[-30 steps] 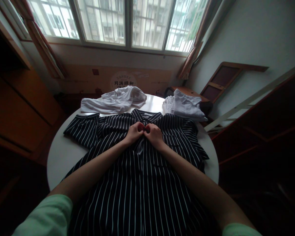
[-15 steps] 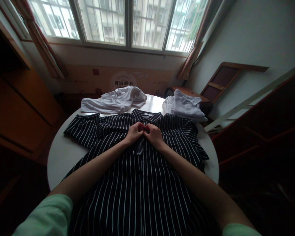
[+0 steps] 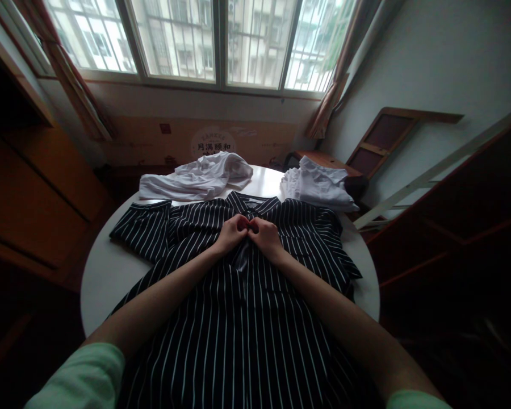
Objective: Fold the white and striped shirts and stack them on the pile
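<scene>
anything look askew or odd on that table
The far-left white garment lies loosely bunched, unlike the neater white pile at right, and the striped shirt gapes at its front just below the left hand. Nothing looks spilled.

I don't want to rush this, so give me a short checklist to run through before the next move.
1. Left hand on the front of the striped shirt: ok, just below the collar.
2. Right hand meeting it at the front opening: ok.
3. What exactly is pinched: cannot tell, the hands hide it.
4. Front lying closed just below the hands: not ok, a gap shows.
5. White garments apart from the hands: ok, they lie at the far side of the table.
</scene>
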`<state>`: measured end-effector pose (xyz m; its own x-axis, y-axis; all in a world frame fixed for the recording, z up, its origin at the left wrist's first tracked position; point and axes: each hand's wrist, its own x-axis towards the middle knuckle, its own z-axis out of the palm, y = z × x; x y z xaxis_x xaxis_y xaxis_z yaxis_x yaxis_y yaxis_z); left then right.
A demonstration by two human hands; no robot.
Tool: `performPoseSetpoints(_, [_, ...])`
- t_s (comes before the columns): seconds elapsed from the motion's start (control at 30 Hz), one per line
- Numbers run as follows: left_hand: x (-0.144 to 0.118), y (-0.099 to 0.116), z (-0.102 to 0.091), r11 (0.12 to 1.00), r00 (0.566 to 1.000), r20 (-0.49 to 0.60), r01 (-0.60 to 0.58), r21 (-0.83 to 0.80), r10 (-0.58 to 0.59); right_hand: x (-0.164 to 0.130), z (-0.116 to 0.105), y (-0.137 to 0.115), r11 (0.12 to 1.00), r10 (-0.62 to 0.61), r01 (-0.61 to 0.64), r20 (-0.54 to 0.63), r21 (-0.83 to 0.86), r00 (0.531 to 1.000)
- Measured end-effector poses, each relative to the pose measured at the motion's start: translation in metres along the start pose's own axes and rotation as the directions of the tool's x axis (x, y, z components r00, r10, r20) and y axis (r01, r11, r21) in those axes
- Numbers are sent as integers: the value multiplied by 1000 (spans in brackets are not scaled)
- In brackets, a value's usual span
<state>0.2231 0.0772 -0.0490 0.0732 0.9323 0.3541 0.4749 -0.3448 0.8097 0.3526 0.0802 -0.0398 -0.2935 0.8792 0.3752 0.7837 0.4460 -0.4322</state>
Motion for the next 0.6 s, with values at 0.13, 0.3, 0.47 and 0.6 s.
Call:
performPoseSetpoints(0.13, [0,-1,1,1000,1000,-3,7,-2,-8,0,-1,1,1000,-31,31,5,7,1000])
performPoseSetpoints(0.3, [1,-3,1,1000,1000,-17,0,-2,0,-1,-2,0,998,-66,66,29,-9,997])
performPoseSetpoints(0.47, [1,-4,1,1000,1000,-19,-9,5,9,-1,-3,-3,996,-78,80,46,-45,996])
performPoseSetpoints(0.6, [1,-5,1,1000,1000,-12,-4,6,4,-1,-3,-3,996,-75,77,53,-37,996])
